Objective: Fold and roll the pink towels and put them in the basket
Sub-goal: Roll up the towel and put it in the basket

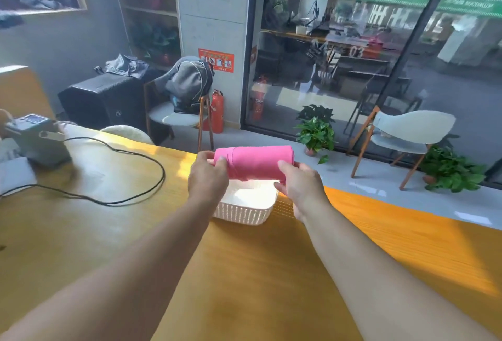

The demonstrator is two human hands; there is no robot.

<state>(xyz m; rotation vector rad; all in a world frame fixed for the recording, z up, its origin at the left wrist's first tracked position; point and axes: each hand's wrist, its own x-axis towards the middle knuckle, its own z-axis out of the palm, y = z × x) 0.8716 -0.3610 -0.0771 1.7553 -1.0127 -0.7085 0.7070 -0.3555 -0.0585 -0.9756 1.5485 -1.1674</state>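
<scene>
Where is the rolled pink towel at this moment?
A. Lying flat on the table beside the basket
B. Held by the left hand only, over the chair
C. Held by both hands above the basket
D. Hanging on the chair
C: the left hand and right hand each grip one end of the rolled towel, which is above the white basket on the table.

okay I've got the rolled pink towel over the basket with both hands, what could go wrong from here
The rolled pink towel is held only at its ends by the left hand and right hand, so it might unroll once released. The white basket sits near the table's far edge; a hard drop could nudge it.
</scene>
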